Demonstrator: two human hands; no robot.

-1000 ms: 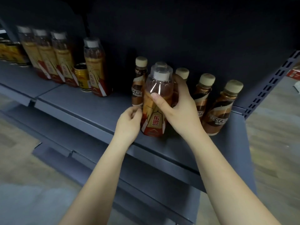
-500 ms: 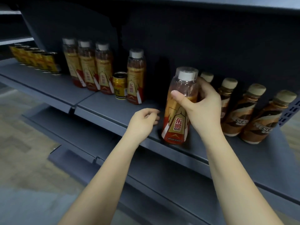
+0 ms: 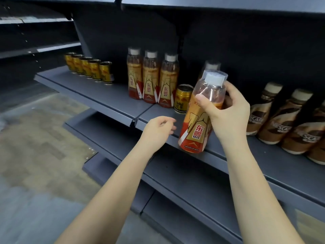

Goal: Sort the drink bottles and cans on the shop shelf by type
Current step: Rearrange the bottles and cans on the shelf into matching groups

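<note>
The right hand (image 3: 226, 115) now carries the orange energy bottle (image 3: 200, 118), fingers wrapped round its neck — lifted clear of the coffee bottles (image 3: 281, 118) to its right, heading left toward its matching row (image 3: 152, 78). The left hand (image 3: 158, 130) hovers loose, empty — beside the bottle's base.

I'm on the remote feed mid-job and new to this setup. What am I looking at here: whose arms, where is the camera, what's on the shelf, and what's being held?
No machine here: these are a person's bare arms, filmed by one wide-angle camera on their head, looking down and forward. The right hand grips an orange energy-drink bottle, lifted above the grey shelf. The left hand holds nothing, fingers loosely curled. On the shelf stand a row of gold cans, three matching orange bottles, a lone gold can beside them, a fourth bottle mostly hidden behind the held one, and brown coffee bottles to the right.
</note>
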